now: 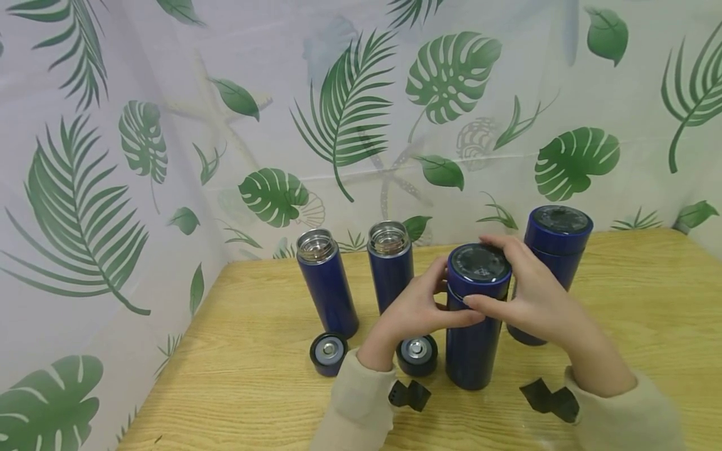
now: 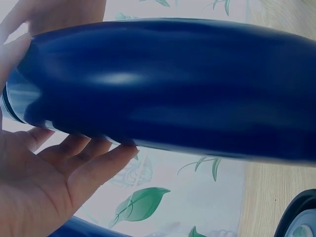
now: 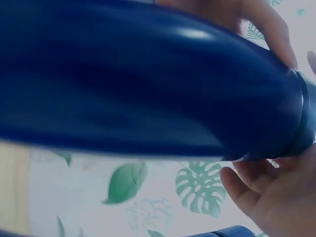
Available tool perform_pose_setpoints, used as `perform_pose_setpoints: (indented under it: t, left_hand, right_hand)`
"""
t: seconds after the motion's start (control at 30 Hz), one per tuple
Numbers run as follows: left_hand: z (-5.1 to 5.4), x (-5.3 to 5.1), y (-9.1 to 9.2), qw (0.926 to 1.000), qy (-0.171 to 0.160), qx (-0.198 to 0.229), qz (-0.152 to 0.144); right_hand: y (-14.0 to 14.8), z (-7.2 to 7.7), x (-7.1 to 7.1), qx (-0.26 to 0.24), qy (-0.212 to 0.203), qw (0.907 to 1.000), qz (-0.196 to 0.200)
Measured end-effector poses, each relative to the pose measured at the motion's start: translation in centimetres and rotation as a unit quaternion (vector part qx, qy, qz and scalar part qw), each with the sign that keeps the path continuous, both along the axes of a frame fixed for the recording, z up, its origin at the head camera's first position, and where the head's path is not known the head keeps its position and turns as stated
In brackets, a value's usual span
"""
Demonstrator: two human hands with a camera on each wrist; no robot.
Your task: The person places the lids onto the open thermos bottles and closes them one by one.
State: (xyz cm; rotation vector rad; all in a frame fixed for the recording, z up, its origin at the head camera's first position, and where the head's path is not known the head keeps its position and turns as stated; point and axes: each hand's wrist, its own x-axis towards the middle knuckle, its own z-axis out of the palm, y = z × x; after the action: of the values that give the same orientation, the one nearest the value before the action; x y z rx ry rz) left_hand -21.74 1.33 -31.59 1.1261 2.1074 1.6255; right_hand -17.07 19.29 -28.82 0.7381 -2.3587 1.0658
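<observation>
A dark blue thermos bottle stands upright on the table, its lid seated on top. Just under the lid, my left hand holds the body, thumb across the front. My right hand grips the lid from the right, with its thumb at the lid's lower edge. In the left wrist view, the bottle spans the frame above my left hand. The right wrist view has my right hand around the lid end; some fingertips are hidden behind the bottle.
Two lidless blue bottles, one at the left and one beside it, show steel mouths. Two removed lids lie in front of them. Another lidded bottle stands behind my right hand. A leaf-patterned cloth hangs behind the wooden table.
</observation>
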Motion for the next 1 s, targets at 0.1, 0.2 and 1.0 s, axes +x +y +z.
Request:
perform_pose_setpoints:
  t: [0.1,0.2,1.0]
  left_hand:
    - [0.0,0.1,0.0,1.0000,-0.006,-0.001,0.000]
    - [0.1,0.1,0.0,1.0000,-0.008,-0.002,0.000]
    - [1.0,0.8,-0.1,0.9999,-0.009,-0.006,0.004]
  right_hand:
    - [0.4,-0.2,-0.2,-0.011,0.003,0.9985,0.053]
    - [0.7,-0.4,-0.4,-0.018,0.027,0.9966,0.076]
    - [0.5,-0.5,-0.6,-0.040,0.042,0.9941,0.092]
